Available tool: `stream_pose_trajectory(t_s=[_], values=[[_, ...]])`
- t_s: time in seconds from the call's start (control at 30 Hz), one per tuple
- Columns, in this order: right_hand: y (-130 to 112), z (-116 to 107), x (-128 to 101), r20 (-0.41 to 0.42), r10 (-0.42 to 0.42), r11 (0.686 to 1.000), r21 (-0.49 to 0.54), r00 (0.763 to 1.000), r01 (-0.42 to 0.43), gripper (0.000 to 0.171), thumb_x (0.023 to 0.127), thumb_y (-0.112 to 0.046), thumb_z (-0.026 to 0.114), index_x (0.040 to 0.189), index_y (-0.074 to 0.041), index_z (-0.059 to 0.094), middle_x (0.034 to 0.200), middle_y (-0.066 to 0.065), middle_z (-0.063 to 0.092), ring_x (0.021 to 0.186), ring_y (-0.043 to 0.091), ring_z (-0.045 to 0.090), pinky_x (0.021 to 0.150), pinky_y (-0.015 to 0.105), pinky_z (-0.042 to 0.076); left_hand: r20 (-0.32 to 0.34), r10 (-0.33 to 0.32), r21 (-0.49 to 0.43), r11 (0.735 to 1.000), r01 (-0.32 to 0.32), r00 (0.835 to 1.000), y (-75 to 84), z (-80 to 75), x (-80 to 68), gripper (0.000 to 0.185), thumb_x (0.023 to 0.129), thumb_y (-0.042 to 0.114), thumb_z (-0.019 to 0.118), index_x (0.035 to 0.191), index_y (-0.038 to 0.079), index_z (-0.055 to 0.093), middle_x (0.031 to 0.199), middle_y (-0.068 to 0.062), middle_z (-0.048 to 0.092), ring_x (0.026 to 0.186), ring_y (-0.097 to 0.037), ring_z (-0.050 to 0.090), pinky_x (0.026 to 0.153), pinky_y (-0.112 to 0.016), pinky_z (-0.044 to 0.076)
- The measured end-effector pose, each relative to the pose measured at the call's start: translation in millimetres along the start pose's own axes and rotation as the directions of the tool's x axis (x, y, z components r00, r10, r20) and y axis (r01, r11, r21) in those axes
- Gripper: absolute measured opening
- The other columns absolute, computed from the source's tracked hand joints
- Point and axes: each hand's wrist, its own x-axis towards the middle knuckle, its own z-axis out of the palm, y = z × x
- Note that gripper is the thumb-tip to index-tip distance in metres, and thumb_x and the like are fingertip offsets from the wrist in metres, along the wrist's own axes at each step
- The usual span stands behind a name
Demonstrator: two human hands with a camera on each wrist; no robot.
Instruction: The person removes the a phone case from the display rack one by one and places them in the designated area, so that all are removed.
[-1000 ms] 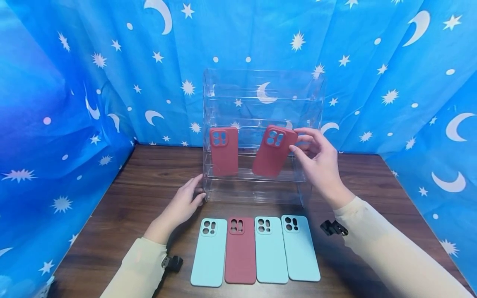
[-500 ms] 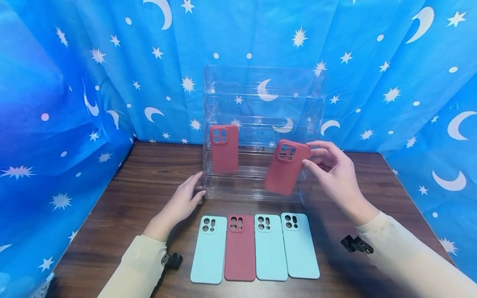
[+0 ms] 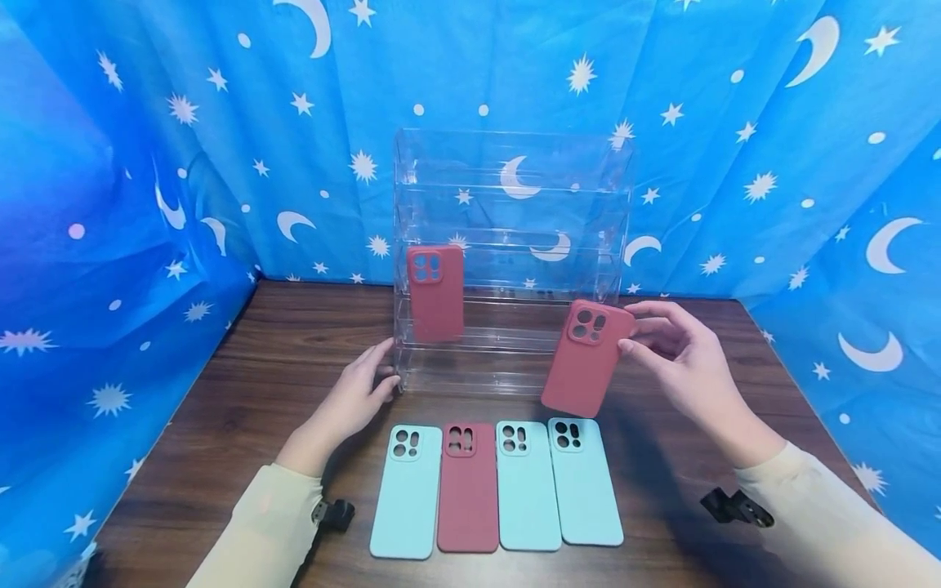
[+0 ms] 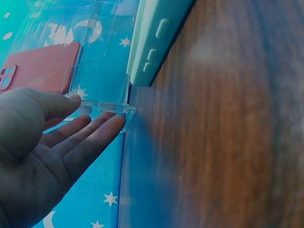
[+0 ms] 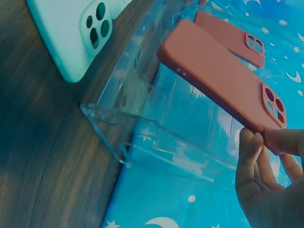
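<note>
My right hand (image 3: 687, 359) pinches a red phone case (image 3: 581, 376) by its upper right edge, thumb in front. That case is tilted, held in front of the clear tiered display rack's (image 3: 515, 189) lower right. Upright on the rack's left side leans another red phone case (image 3: 441, 306). My left hand (image 3: 356, 396) is at the rack's lower left corner; in the left wrist view its fingers (image 4: 80, 147) are extended against the clear edge. Nearer me lies a row: a mint phone case (image 3: 404, 506), a red one (image 3: 468, 498) and two more mint ones.
A dark wooden table (image 3: 279, 343) bears the rack and the row of cases. Behind and at both sides hangs a blue curtain (image 3: 456, 57) with moons and stars. A black wrist camera (image 3: 738, 507) sits by the right sleeve.
My right hand has drawn the red phone case away from the rack, down and to the right, towards me. The left hand has stayed at the rack's corner.
</note>
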Motion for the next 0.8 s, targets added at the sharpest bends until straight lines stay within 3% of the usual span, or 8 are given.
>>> stream_pose_trajectory(t_s=[0.3,0.6,0.7,0.8], values=[[13,-15,-11,0.089,0.03,0.996,-0.082,0.996,-0.022,0.045,0.094,-0.012,0.076,0.137,-0.015,0.061,0.106,0.013,0.076,0.079,0.012,0.074,0.06,0.02,0.06,0.002,0.001,0.007,1.0,-0.001,1.0,-2.3,0.5,0.8,0.064,0.104,0.011,0.061,0.161,0.004,0.031,0.156,-0.022,0.045,0.125,-0.036,0.065,0.095,-0.04,0.065],[28,-37,-23,0.127,0.084,0.995,-0.06,0.988,-0.076,0.044,0.095,-0.011,0.075,0.135,-0.008,0.059,0.1,-0.007,0.076,0.082,0.009,0.077,0.064,0.03,0.067,-0.009,0.008,0.033,0.999,-0.008,1.0,-1.6,-0.1,-0.1,0.064,0.104,0.012,0.061,0.16,0.004,0.032,0.155,-0.022,0.047,0.125,-0.035,0.066,0.105,-0.048,0.059],[34,-43,-27,0.152,0.112,0.992,-0.071,0.982,-0.102,0.042,0.096,-0.009,0.074,0.135,-0.007,0.058,0.1,-0.004,0.077,0.08,0.011,0.077,0.063,0.03,0.067,-0.006,0.019,0.017,1.0,-0.019,1.0,-1.3,-0.2,-0.6,0.063,0.104,0.01,0.061,0.16,0.003,0.032,0.153,-0.024,0.048,0.123,-0.036,0.067,0.099,-0.044,0.063],[40,-49,-32,0.203,0.162,0.986,-0.068,0.966,-0.152,0.043,0.097,-0.007,0.071,0.138,-0.005,0.055,0.104,0.009,0.076,0.08,0.012,0.077,0.066,0.029,0.068,-0.007,0.03,-0.017,0.999,-0.03,1.0,-1.4,0.1,-0.4,0.063,0.104,0.007,0.06,0.16,0.001,0.032,0.149,-0.025,0.05,0.12,-0.037,0.068,0.087,-0.034,0.067]])
